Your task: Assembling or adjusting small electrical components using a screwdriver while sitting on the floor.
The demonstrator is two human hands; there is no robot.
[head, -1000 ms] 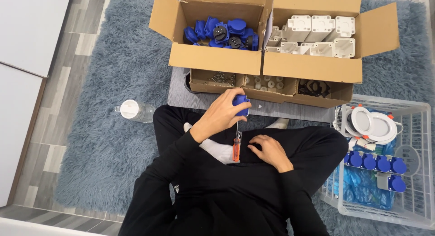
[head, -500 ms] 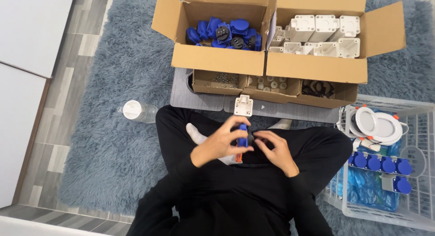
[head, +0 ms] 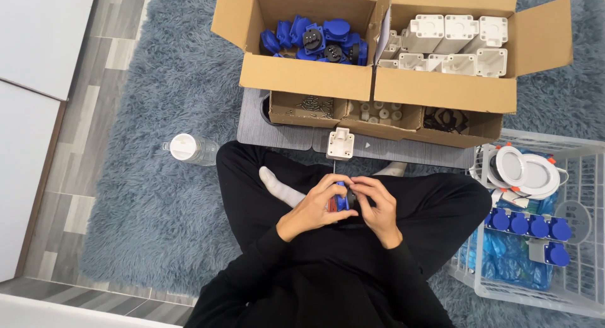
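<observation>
- The left hand [head: 313, 207] curls its fingers around a small blue plastic socket [head: 341, 197], held over the lap just above the crossed legs.
- A screwdriver [head: 329, 204] with a red handle is tucked in the same grip; little of it shows.
- The right hand [head: 377, 205] meets the left from the other side, fingers bent narrow and pinched on the socket; what its tips do is hidden.
- A white box [head: 340, 143], squarish moulded plastic, stands on the grey board [head: 283, 136] just beyond the knees.
- Behind the board, an open cardboard carton [head: 302, 82] holds a heap of glossy blue sockets [head: 315, 38].
- Beside it, a second carton [head: 441, 92] holds rows of white square housings [head: 454, 47].
- A lower tray [head: 368, 114] of cardboard is split into compartments with screws, pale small parts and black pieces.
- A clear bottle [head: 189, 148] with a white cap lies on the shaggy blue-grey rug [head: 151, 195].
- A white wire basket [head: 586, 177] to the right holds round white lamps [head: 523, 170] and finished blue-capped units [head: 526, 226] in a row.
</observation>
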